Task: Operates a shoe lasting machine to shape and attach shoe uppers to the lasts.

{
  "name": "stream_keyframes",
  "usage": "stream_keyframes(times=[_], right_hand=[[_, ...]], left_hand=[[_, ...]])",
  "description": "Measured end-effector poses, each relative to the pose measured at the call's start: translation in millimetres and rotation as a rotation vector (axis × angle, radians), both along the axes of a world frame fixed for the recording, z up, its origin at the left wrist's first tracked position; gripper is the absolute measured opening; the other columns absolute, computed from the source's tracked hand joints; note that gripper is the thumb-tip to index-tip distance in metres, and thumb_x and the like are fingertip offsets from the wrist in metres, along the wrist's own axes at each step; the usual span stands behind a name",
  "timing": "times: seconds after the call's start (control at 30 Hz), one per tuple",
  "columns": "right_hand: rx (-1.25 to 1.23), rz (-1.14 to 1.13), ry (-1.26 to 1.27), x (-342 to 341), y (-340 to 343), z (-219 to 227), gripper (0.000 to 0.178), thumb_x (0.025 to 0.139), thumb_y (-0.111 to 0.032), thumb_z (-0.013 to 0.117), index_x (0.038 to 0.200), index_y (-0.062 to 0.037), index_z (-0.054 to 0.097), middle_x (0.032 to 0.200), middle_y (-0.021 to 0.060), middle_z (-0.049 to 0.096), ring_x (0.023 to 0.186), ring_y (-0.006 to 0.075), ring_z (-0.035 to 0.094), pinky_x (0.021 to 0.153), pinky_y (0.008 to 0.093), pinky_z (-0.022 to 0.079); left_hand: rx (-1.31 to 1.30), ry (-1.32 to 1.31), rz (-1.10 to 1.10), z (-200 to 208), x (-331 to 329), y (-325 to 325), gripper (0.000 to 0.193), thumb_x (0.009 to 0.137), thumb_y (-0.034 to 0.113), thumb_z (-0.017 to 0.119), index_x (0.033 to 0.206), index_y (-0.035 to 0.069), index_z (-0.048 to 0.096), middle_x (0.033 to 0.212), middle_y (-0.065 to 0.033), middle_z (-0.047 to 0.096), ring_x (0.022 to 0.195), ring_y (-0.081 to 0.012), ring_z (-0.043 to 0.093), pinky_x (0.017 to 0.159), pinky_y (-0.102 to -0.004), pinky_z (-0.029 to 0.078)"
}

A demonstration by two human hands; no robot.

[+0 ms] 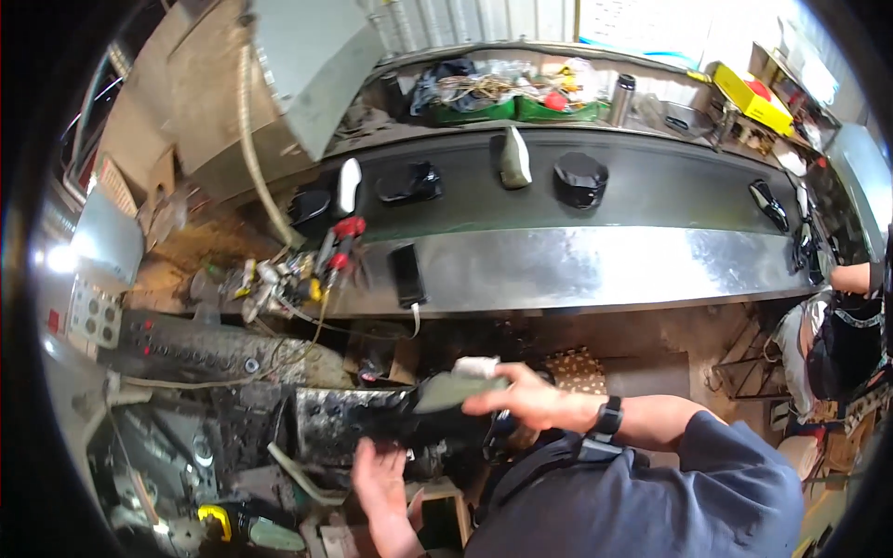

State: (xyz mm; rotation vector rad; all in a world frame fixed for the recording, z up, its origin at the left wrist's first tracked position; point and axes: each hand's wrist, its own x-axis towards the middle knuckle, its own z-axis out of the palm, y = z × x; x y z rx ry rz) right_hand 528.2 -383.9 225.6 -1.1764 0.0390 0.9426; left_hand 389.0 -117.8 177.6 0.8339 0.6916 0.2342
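Observation:
My right hand, below a wrist with a dark watch, is closed around a grey-green shoe that has a white part showing beyond my fingers. The shoe is slightly blurred, and its underside is hidden. It hangs over a dark, worn machine bed. Lower and to the left, my left hand has its fingers spread and nothing in it. It is apart from the shoe, beside the front edge of the machine.
Ahead runs a dark belt with a metal ledge. It carries another shoe, a white shoe-shaped piece and black items. A phone lies on the ledge. At far right shows another person's arm.

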Motion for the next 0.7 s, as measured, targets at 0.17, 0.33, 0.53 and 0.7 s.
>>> stream_keyframes(times=[0.17,0.33,0.53,0.7], right_hand=[[0.199,-0.684,0.292,92,-177,-108,0.035,0.092,-0.025,0.069,0.121,-0.0056,0.063,0.118,0.0100,0.067,0.103,0.0219,0.065,0.084,0.0412,0.056],[0.347,-1.119,0.120,258,-385,-201,0.043,0.091,-0.030,0.073,0.123,-0.0037,0.060,0.110,0.0113,0.069,0.097,0.0286,0.068,0.084,0.0457,0.060],[-0.137,-1.553,-0.114,321,-502,-306,0.048,0.083,-0.029,0.080,0.117,-0.0066,0.056,0.109,0.0115,0.062,0.091,0.0310,0.064,0.087,0.0459,0.056],[-0.248,-1.012,0.179,396,-272,-215,0.112,0.074,-0.046,0.086,0.152,-0.0039,0.018,0.158,0.0184,0.018,0.134,0.0381,0.037,0.100,0.0571,0.051]], left_hand=[[0.301,0.123,-0.147,-52,78,-61,0.053,0.083,-0.011,0.068,0.133,-0.001,0.055,0.128,-0.0146,0.060,0.117,-0.0238,0.060,0.099,-0.0363,0.051],[0.362,0.150,-0.214,-73,133,-80,0.043,0.082,-0.013,0.068,0.123,-0.001,0.060,0.119,-0.0131,0.065,0.110,-0.0228,0.064,0.095,-0.0334,0.053],[0.295,0.207,-0.242,-73,172,-117,0.035,0.083,-0.014,0.069,0.116,-0.003,0.063,0.112,-0.0125,0.066,0.104,-0.0205,0.066,0.093,-0.0299,0.054],[0.371,0.315,-0.182,-59,163,-94,0.037,0.081,-0.014,0.070,0.116,-0.004,0.063,0.112,-0.0123,0.066,0.104,-0.0221,0.066,0.091,-0.0320,0.056]])
